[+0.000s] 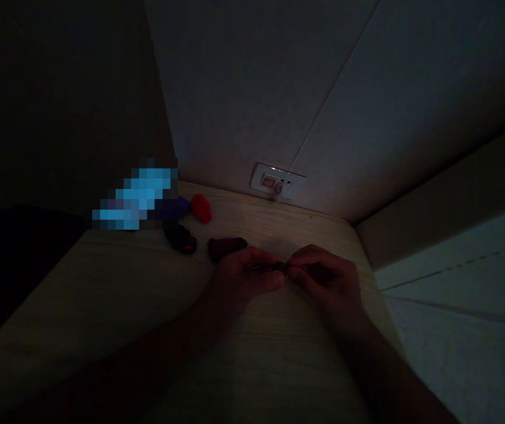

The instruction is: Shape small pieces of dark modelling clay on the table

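Note:
In dim light my left hand [246,274] and my right hand [323,277] meet over a pale wooden tabletop [115,294]. Both have their fingers pinched on a small dark object [279,267] held between them; I cannot make out what it is. Just left of my left hand lies a dark brownish piece [227,247]. Further left lies another dark lump [180,238], and behind it a red lump [201,208] and a purple one [181,205].
A wall socket plate [277,181] with a red switch and a plug sits on the wall at the table's back edge. A blurred blue glowing patch [139,193] lies at the back left. The table's right edge drops to a lighter floor [464,282].

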Demonstrator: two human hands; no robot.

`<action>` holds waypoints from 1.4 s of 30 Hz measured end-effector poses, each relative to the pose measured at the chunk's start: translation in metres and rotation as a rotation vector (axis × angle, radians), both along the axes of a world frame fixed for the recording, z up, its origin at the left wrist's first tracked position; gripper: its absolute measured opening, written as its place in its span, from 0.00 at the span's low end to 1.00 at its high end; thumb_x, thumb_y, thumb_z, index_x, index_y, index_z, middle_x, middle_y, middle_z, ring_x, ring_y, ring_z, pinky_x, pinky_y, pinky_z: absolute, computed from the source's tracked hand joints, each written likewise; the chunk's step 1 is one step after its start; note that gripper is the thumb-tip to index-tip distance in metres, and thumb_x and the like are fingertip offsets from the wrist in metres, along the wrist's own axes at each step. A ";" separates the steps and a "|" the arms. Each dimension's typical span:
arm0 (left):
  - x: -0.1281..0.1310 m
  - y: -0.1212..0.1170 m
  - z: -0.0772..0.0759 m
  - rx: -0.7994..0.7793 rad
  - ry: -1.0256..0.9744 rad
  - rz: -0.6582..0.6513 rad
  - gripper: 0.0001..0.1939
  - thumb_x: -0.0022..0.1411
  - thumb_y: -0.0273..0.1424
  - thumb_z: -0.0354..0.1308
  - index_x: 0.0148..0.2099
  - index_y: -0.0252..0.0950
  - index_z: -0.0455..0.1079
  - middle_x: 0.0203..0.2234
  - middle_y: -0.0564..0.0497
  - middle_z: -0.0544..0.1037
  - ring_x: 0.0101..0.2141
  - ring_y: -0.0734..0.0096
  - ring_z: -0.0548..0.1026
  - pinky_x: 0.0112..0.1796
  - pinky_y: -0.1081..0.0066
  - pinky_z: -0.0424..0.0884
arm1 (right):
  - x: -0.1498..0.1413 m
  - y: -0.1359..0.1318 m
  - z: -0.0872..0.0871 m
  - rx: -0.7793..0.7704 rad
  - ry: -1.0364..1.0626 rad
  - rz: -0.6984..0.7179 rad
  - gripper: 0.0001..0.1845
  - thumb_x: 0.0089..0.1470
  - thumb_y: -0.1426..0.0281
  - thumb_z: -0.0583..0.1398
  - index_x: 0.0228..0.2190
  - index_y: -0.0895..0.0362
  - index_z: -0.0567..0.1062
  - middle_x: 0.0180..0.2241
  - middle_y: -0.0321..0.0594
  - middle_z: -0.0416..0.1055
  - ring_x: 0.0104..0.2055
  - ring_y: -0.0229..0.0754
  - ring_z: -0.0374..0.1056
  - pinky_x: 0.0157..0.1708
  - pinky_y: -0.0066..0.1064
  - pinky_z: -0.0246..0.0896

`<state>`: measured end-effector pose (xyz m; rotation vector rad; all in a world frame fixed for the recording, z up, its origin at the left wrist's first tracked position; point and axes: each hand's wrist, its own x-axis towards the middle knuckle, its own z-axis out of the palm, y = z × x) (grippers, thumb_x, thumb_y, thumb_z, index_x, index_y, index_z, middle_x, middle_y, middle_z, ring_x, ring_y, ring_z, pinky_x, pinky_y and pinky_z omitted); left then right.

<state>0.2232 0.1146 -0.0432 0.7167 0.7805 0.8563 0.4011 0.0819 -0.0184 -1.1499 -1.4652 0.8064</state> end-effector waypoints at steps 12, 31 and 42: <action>0.000 0.000 -0.003 -0.002 -0.050 -0.011 0.14 0.47 0.26 0.76 0.36 0.35 0.76 0.29 0.55 0.82 0.31 0.74 0.80 0.38 0.72 0.76 | 0.000 0.000 0.001 -0.014 0.004 -0.004 0.03 0.53 0.71 0.72 0.32 0.52 0.84 0.31 0.39 0.79 0.33 0.39 0.75 0.33 0.30 0.74; 0.000 0.000 0.007 -0.107 -0.151 -0.005 0.19 0.44 0.31 0.79 0.36 0.34 0.75 0.30 0.53 0.83 0.28 0.73 0.80 0.35 0.68 0.80 | 0.003 0.001 -0.006 -0.101 0.126 0.011 0.16 0.52 0.71 0.72 0.44 0.49 0.83 0.36 0.38 0.82 0.32 0.36 0.76 0.32 0.26 0.75; 0.001 0.001 0.003 -0.046 -0.106 -0.016 0.21 0.44 0.32 0.79 0.34 0.35 0.70 0.29 0.52 0.83 0.28 0.70 0.81 0.34 0.68 0.80 | 0.001 0.001 -0.011 -0.132 0.164 0.113 0.23 0.47 0.66 0.76 0.47 0.47 0.82 0.40 0.40 0.84 0.34 0.40 0.79 0.37 0.33 0.79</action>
